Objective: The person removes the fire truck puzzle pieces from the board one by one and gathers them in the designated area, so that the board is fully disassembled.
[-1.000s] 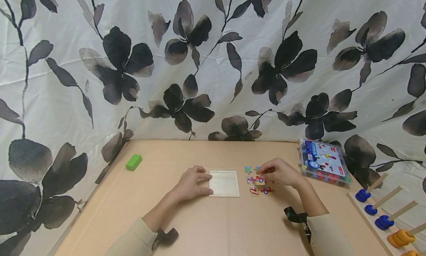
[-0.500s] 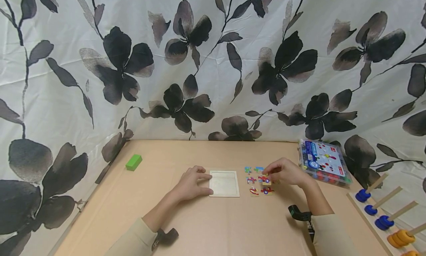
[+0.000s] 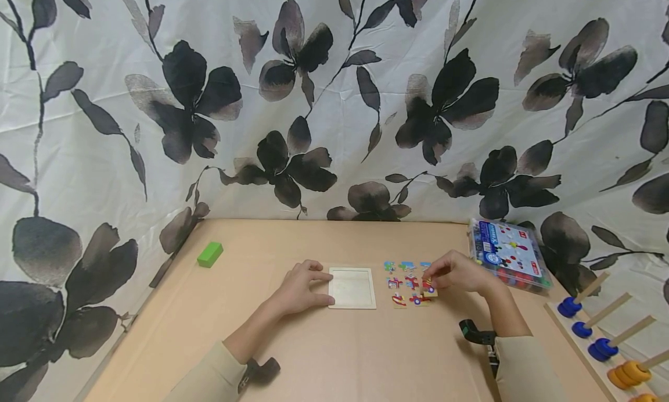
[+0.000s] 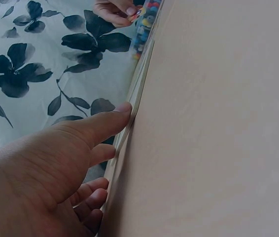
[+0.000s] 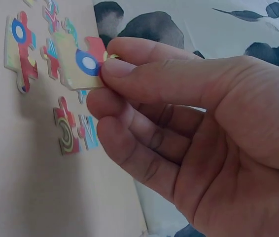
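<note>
My right hand (image 3: 459, 272) pinches a puzzle piece (image 5: 87, 63) between thumb and index finger. The piece shows a blue wheel and red on a pale yellow ground. It is lifted slightly above several colourful loose puzzle pieces (image 3: 411, 282), spread in rough rows on the table. To their left lies a shallow pale wooden puzzle tray (image 3: 352, 289) with nothing in it. Along the tray's left edge rests my left hand (image 3: 302, 286), its thumb and fingertips touching the frame, as the left wrist view (image 4: 55, 153) also has it. The right fingers partly cover the held piece.
At the back right stands a clear plastic box (image 3: 507, 254) with a printed lid. A wooden peg rack with blue and orange rings (image 3: 603, 348) lies at the right edge. A green block (image 3: 210, 255) sits at the left. Behind the table hangs a floral cloth (image 3: 366, 100).
My right hand has moved a little to the right with the held puzzle piece, uncovering more loose pieces. My left hand has stayed at the tray.
</note>
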The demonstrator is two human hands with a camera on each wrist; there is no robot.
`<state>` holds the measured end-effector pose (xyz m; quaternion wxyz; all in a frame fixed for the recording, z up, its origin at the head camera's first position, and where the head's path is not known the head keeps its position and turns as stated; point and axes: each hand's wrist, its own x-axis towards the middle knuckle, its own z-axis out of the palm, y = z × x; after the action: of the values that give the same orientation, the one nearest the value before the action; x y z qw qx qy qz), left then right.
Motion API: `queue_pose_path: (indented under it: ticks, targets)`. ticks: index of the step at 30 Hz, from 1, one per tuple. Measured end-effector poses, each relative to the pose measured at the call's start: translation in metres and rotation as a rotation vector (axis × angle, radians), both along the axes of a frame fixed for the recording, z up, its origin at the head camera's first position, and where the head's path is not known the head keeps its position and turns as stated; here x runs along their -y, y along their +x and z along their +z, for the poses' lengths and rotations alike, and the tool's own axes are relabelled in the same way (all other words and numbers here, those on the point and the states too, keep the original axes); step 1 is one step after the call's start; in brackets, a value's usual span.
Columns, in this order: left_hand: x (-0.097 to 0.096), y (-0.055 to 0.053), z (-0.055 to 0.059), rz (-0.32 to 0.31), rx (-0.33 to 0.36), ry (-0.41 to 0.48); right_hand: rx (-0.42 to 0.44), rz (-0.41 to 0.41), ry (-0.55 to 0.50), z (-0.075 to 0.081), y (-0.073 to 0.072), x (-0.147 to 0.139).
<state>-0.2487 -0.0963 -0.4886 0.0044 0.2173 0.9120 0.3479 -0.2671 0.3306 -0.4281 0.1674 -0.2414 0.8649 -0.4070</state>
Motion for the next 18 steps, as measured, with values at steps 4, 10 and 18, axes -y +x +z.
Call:
queue_pose_path:
  ticks: [4,10,18]
  targets:
    - [0.000,0.000,-0.001,-0.002,-0.004,-0.003,0.019,0.025,0.001,-0.001,-0.001,-0.005]
    - [0.000,-0.001,-0.001,-0.006,-0.009,-0.003,0.032,0.034,-0.010,-0.001,0.001,-0.009]
    - [0.001,-0.001,-0.002,-0.008,-0.013,-0.003,0.043,0.057,-0.016,-0.002,0.002,-0.015]
